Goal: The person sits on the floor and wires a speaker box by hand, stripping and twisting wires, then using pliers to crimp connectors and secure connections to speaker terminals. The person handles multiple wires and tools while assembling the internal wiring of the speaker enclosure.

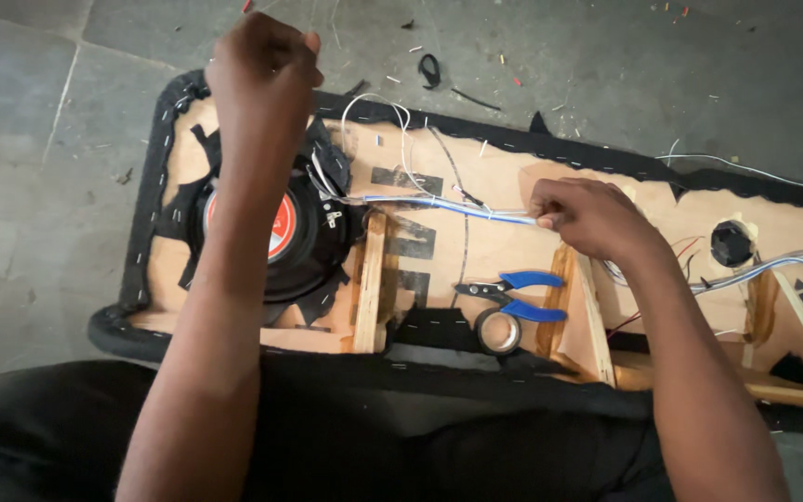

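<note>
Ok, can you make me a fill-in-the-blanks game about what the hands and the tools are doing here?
1. The right hand pinches a bundle of blue and white ____.
2. The pliers lying on the wooden panel have ____ handles.
3. Just below the pliers lies a roll of ____.
4. The left hand is raised above the round ____.

Missing words: wires; blue; tape; speaker

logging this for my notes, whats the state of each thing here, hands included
left hand: raised, fingers pinched shut, apparently on a thin wire
right hand: pinching the blue and white wire bundle, pulled taut
pliers: lying on the panel, unheld
tape roll: lying flat, untouched
speaker: mounted in the wooden panel
</note>
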